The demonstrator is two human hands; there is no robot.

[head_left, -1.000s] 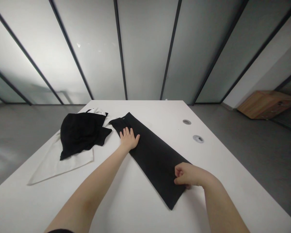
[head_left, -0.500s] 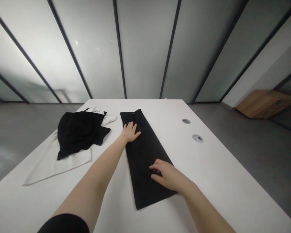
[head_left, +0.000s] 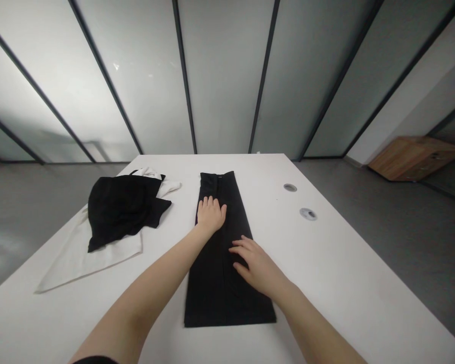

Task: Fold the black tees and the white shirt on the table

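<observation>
A long folded black garment (head_left: pixel 227 293) that looks like trousers lies flat on the white table (head_left: pixel 326 283), its waistband at the far end and its wide hem toward me. My left hand (head_left: pixel 211 215) rests on its upper part, fingers spread. Over its right edge, lower down, is my right hand (head_left: pixel 256 265) with fingers apart; whether it touches the cloth I cannot tell. Neither hand grips anything.
To the left, a crumpled black garment (head_left: pixel 121 207) lies on top of white cloth (head_left: pixel 98 260). Two round cable grommets (head_left: pixel 308 214) are set in the table's right side. Beyond stand frosted glass panels (head_left: pixel 220 76) and a wooden cabinet (head_left: pixel 405 159).
The black garment has turned and now lies straighter, its waistband shifted right and its hem corner left. My left hand has moved slightly right, and my right hand's fingers have opened.
</observation>
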